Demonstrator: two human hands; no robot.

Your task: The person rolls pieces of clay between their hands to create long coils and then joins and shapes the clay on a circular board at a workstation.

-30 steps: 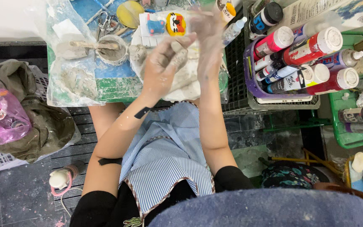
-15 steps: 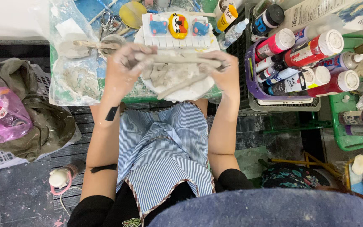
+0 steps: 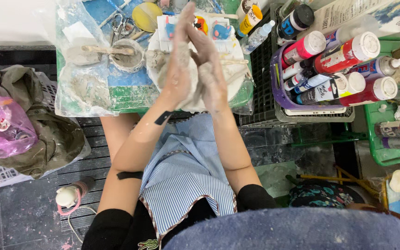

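Observation:
My left hand and my right hand are smeared with grey clay. They are pressed palm to palm, fingers straight, over a white plate on the low table. A piece of grey clay seems squeezed between the palms, mostly hidden. More clay bits lie on the plate. Small painted figures in blue and orange stand at the plate's far edge. Left of my hands sits a small bowl of wet clay with a stick across it.
Clear plastic sheeting smeared with clay covers the table's left part. A purple basket of paint bottles rests on a black crate at the right. A green tray stands farther right. A pink bag and olive cloth lie on the floor at left.
Half a second ago both hands lay spread apart on the plate's clay. They have since lifted and come together palm to palm.

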